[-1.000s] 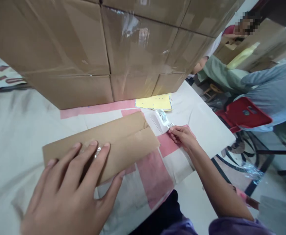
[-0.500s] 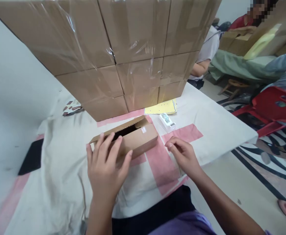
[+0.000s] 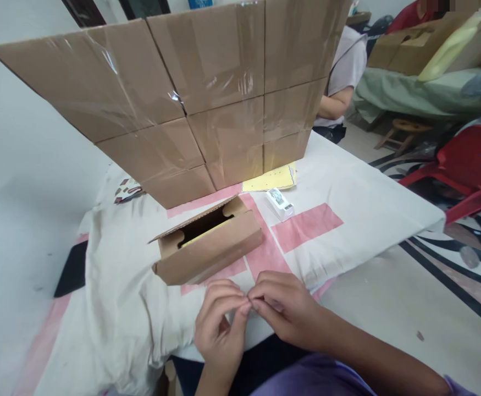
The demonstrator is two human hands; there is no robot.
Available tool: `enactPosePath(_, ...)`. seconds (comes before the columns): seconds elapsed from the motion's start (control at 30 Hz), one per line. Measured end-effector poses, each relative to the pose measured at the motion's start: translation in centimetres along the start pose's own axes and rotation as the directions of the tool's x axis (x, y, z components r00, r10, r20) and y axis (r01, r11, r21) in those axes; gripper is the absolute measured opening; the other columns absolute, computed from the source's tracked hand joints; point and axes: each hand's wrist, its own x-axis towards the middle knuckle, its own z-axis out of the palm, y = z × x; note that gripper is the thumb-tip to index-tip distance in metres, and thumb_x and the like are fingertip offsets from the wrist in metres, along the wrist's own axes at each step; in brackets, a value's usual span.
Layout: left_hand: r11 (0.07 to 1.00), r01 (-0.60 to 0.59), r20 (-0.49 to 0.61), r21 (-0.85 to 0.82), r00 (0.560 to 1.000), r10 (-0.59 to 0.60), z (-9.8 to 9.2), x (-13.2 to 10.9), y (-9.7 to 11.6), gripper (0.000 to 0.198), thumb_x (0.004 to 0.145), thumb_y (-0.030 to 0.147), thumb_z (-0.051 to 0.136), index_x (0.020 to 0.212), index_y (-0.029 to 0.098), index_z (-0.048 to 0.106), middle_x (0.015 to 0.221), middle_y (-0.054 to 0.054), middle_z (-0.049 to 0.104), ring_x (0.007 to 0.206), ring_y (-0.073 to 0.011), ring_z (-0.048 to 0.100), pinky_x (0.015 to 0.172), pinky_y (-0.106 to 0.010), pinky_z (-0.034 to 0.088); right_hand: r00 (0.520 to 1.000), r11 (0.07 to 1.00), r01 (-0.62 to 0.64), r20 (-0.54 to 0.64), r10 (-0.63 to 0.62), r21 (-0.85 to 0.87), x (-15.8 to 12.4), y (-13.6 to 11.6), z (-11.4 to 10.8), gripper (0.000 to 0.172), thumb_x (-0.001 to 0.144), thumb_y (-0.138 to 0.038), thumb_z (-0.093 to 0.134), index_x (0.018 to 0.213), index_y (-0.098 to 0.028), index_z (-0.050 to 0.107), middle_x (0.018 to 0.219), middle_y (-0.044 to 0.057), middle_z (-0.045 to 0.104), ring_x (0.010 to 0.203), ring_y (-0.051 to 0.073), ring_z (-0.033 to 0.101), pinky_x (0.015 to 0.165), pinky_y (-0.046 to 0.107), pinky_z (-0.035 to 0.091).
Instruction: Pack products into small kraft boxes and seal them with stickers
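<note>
My left hand (image 3: 221, 316) and my right hand (image 3: 281, 302) meet fingertip to fingertip just in front of the table edge, above my lap. Both are closed in a pinch; whatever lies between the tips is too small to make out. Beyond them on the cloth lies a long brown cardboard box (image 3: 215, 250), untouched. Its lid flap is raised along the far side, and a yellow edge shows inside the dark opening. Behind its right end sits a small white pack of labels (image 3: 279, 203).
A tall wall of taped cardboard cartons (image 3: 224, 137) stands at the back of the table. A yellow sheet (image 3: 271, 179) lies at its foot. A person (image 3: 343, 82) sits beyond it; a red chair (image 3: 471, 165) stands at right on the floor.
My left hand has left the box and come down to meet my right hand, which moved nearer to me. A small white sticker no longer shows on the box, and its lid flap stands wider.
</note>
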Motion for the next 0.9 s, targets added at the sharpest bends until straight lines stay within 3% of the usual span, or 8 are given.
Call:
enactPosePath(0.1,0.995,-0.036,-0.158,0.098,0.986,0.052,0.3,-0.1,0.0,0.007,0.092,0.015,0.067,0.086,0.02,0.067,0.082,-0.002,0.064,0.082,-0.0182,0.063,0.075,-0.037,0.054,0.996,0.996,-0.011,-0.084,0.004,-0.085,0.9,0.4,-0.6,0.008,0.094,-0.021,0.068,0.102,-0.02,0.071,0.077,0.001,0.064,0.07,0.014,0.06,0.064,0.027,0.049)
enactPosePath(0.2,0.995,-0.009,-0.365,0.102,0.93,0.046,0.1,0.9,0.0,0.022,0.097,0.028,0.065,0.078,0.018,0.059,0.076,0.0,0.059,0.078,-0.0174,0.061,0.074,-0.038,0.052,0.964,0.963,0.023,-0.25,-0.092,-0.267,3.3,1.5,-2.4,0.02,0.092,-0.025,0.071,0.112,-0.021,0.069,0.085,0.004,0.069,0.079,0.02,0.063,0.072,0.035,0.053)
enactPosePath(0.3,0.996,-0.001,-0.444,0.092,0.895,0.042,-0.8,2.7,-0.3,0.025,0.096,0.032,0.067,0.077,0.018,0.057,0.074,0.001,0.057,0.075,-0.016,0.059,0.071,-0.035,0.051,0.922,0.904,0.089,-0.31,-0.234,-0.417,6.8,3.1,-4.5,0.035,0.093,-0.028,0.069,0.127,-0.023,0.065,0.113,0.01,0.072,0.105,0.028,0.064,0.092,0.047,0.053)
enactPosePath(0.4,0.994,0.017,-0.413,0.105,0.91,0.028,-1.9,4.2,-0.8,0.022,0.096,0.03,0.067,0.079,0.018,0.059,0.072,0.001,0.061,0.073,-0.0154,0.062,0.069,-0.033,0.052,0.939,0.83,0.261,-0.069,-0.336,-0.493,10.1,4.5,-5.2,0.044,0.097,-0.037,0.065,0.138,-0.022,0.061,0.141,0.013,0.063,0.136,0.034,0.051,0.112,0.056,0.043)
enactPosePath(0.5,0.982,0.104,-0.398,0.155,0.917,-0.034,-2.7,5.3,-0.8,0.015,0.093,0.025,0.069,0.081,0.019,0.064,0.074,0.001,0.067,0.074,-0.0155,0.066,0.072,-0.032,0.055,0.947,0.818,0.32,0.152,-0.282,-0.479,11.6,6.1,-4.1,0.04,0.101,-0.039,0.058,0.135,-0.019,0.064,0.139,0.012,0.066,0.136,0.033,0.053,0.114,0.056,0.041)
enactPosePath(0.67,0.886,0.366,-0.337,0.285,0.903,-0.265,-3.6,7.6,-0.3,0.006,0.086,0.026,0.077,0.085,0.022,0.074,0.084,0.001,0.076,0.083,-0.0155,0.071,0.081,-0.03,0.057,0.974,0.907,0.221,0.039,-0.222,-0.359,11.2,8.7,-1.7,0.031,0.102,-0.027,0.052,0.124,-0.02,0.072,0.128,0.011,0.072,0.129,0.029,0.06,0.111,0.052,0.047)
enactPosePath(0.8,0.819,0.45,-0.233,0.355,0.891,-0.389,-3.8,10.5,-1.1,0.012,0.084,0.033,0.079,0.086,0.022,0.076,0.085,0.001,0.077,0.082,-0.0146,0.071,0.077,-0.026,0.056,0.969,0.929,0.229,-0.02,-0.245,-0.291,11.0,9.3,-1.3,0.031,0.101,-0.024,0.052,0.12,-0.025,0.076,0.126,0.008,0.073,0.13,0.027,0.059,0.112,0.053,0.047)
enactPosePath(0.9,0.769,0.534,-0.114,0.353,0.84,-0.531,-3.7,12.3,-2.2,0.018,0.08,0.034,0.079,0.09,0.021,0.074,0.086,-0.001,0.078,0.079,-0.015,0.072,0.074,-0.027,0.056,0.971,0.938,0.211,-0.049,-0.233,-0.275,11.0,9.4,-1.1,0.029,0.1,-0.025,0.053,0.116,-0.024,0.078,0.126,0.008,0.072,0.132,0.028,0.058,0.113,0.053,0.047)
